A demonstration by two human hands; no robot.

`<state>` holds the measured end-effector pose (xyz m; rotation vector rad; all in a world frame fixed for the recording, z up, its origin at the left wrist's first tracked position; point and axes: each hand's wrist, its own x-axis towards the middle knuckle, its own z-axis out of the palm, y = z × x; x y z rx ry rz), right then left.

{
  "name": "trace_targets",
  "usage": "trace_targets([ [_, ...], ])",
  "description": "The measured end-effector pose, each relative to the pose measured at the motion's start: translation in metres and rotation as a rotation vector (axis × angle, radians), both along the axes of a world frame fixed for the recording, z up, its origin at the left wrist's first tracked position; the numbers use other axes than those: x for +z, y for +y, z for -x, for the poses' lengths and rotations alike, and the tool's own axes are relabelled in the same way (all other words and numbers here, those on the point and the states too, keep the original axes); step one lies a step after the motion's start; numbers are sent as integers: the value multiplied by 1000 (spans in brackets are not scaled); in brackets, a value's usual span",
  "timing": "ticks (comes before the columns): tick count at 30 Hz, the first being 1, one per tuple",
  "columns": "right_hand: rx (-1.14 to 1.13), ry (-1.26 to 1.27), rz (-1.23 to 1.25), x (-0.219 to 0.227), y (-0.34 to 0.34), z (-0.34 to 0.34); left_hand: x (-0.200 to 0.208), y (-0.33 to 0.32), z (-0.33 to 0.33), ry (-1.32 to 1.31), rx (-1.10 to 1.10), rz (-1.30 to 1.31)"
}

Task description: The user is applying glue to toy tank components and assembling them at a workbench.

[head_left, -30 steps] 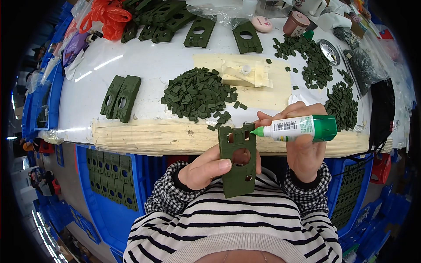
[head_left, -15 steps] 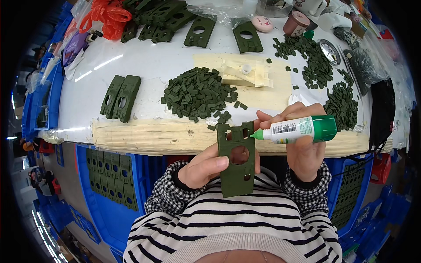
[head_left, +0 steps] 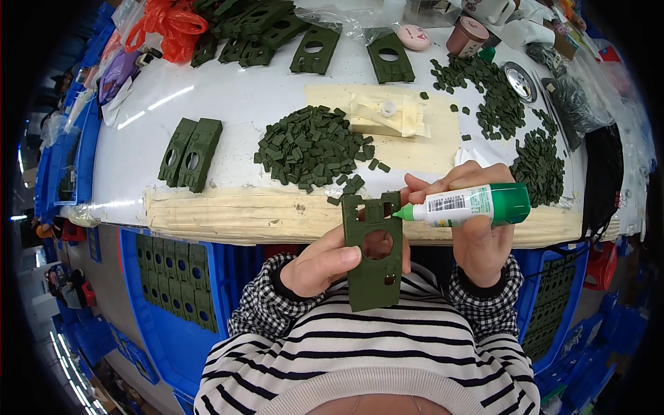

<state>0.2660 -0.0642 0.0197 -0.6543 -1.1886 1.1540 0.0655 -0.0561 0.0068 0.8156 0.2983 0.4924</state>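
Green plate (head_left: 372, 275) mid-frame, long axis near-vertical; left hand (head_left: 318, 266) grips it; right hand (head_left: 481, 254) clasps bottle (head_left: 462, 205), nozzle (head_left: 404, 212) leftward, contact unclear.

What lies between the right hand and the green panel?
In the head view, the light-green nozzle of the squeeze bottle, which the right hand holds, spans that stretch, its tip at the upper right edge of the green panel; contact unclear.

White tabletop (head_left: 235, 97) with streaks of glare (head_left: 171, 98), greyish floor (head_left: 109, 287) below, bright strips of light (head_left: 72, 373) lower left.
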Motion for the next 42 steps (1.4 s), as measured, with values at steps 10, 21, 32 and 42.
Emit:
trace_targets([
  [10, -5, 38, 43, 1, 1, -2, 5, -1, -10, 110, 114, 7],
  [21, -101, 154, 190, 7, -4, -10, -2, 8, 48, -277, 765, -228],
  [32, -98, 99, 181, 3, -3, 0, -9, 14, 91, 601, 1394, -562],
  [42, -108, 46, 172, 2, -7, -1, -12, 4, 108, 793, 1331, -711],
])
